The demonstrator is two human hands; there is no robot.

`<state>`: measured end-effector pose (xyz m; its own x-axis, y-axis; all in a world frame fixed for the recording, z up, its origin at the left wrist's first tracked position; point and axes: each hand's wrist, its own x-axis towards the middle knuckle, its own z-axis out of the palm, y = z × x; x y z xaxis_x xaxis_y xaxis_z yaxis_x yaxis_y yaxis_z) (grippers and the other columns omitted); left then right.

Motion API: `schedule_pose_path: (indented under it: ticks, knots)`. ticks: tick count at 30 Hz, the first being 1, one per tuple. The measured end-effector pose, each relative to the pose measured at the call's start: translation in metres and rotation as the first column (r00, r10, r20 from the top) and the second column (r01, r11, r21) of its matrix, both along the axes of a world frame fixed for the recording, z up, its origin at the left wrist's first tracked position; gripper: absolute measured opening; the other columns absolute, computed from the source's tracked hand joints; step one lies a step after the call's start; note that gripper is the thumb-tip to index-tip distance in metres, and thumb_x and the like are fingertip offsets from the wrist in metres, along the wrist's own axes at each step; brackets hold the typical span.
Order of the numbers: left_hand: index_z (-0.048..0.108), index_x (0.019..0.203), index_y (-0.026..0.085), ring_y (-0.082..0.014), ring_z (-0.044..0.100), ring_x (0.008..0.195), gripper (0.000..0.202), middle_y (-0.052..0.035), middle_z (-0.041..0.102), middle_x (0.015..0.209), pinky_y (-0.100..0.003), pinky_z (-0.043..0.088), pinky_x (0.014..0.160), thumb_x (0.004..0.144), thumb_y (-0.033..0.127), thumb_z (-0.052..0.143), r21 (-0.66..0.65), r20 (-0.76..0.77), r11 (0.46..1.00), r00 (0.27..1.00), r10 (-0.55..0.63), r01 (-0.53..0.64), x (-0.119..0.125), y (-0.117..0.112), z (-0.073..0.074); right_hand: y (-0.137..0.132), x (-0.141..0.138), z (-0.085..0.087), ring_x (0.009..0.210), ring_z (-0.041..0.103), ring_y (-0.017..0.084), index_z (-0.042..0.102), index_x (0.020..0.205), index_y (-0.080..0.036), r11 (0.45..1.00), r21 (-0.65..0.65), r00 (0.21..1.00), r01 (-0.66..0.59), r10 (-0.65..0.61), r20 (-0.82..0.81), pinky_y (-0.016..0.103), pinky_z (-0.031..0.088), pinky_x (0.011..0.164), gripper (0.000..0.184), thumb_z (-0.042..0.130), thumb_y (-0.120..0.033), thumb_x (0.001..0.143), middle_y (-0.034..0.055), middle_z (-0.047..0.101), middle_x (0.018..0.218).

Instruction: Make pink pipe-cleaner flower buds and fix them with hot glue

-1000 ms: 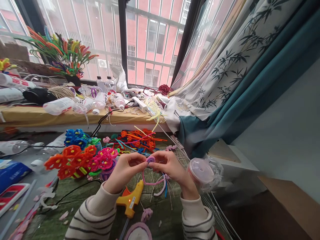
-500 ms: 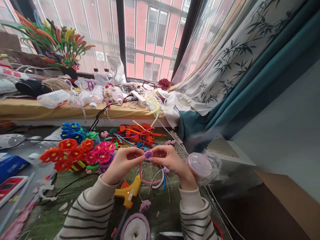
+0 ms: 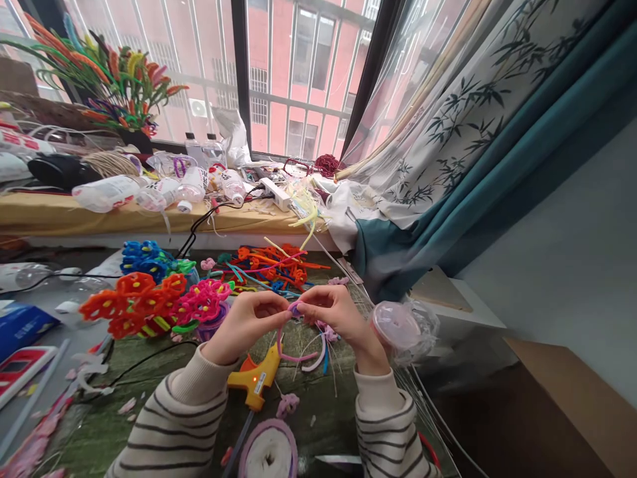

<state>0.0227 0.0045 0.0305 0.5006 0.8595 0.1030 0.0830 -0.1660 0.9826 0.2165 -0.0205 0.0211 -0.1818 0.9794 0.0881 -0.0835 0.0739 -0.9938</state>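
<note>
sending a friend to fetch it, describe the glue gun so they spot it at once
On the green mat below the window, look just under the left hand. The glue gun is the only yellow-orange plastic tool among fuzzy pipe-cleaner flowers.

The table [image 3: 328, 406], covered by a green mat, carries a yellow glue gun [image 3: 253, 380] just below the left hand [image 3: 246, 325]. Orange and pink pipe-cleaner flowers [image 3: 149, 305] lie left of that hand. Loose pipe cleaners [image 3: 271, 269] are piled beyond both hands. A clear lidded cup [image 3: 401, 328] sits just right of the right hand [image 3: 333, 315].
</note>
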Motion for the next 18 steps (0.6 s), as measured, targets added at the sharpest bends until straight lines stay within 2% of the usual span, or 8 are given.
schedule_pose_path:
  ticks: [5, 12, 18]
  knots:
    - [0.074, 0.07, 0.013, -0.0107, 0.054, 0.055, 0.027, -0.0017, 0.065, 0.062, -0.019, 0.044, 0.051, 0.067, 0.039, 0.079, -0.01, 0.037, 0.999, 0.998, 0.047, -0.047, 0.0024, -0.0009, -0.0002, -0.0003, -0.0004, -0.0012, 0.048, 0.057, 0.009, 0.072, 0.073, -0.013, 0.999, -0.036, 0.999, 0.025, -0.026, -0.029, 0.02, 0.044, 0.047, 0.029, 0.084, -0.038, 0.065, 0.0005, 0.068, 0.061]
    - [0.074, 0.07, 0.014, -0.0107, 0.055, 0.054, 0.027, -0.002, 0.067, 0.062, -0.019, 0.045, 0.051, 0.064, 0.038, 0.083, -0.05, 0.117, 0.988, 0.982, 0.151, -0.146, 0.0046, -0.0033, -0.0007, -0.0012, -0.0053, 0.0013, 0.053, 0.065, 0.013, 0.07, 0.072, -0.013, 0.997, -0.076, 0.993, -0.002, -0.007, -0.119, 0.024, 0.052, 0.054, 0.03, 0.087, -0.037, 0.061, 0.0013, 0.07, 0.06]
    - [0.074, 0.072, 0.014, -0.0099, 0.054, 0.056, 0.027, -0.0009, 0.067, 0.063, -0.018, 0.043, 0.052, 0.065, 0.039, 0.082, -0.058, 0.118, 0.989, 0.983, 0.144, -0.138, 0.0058, -0.0044, 0.0031, -0.0017, -0.0079, 0.0024, 0.056, 0.067, 0.014, 0.071, 0.072, -0.014, 0.995, -0.1, 0.983, -0.018, -0.001, -0.184, 0.024, 0.054, 0.057, 0.028, 0.088, -0.033, 0.06, 0.0014, 0.071, 0.064]
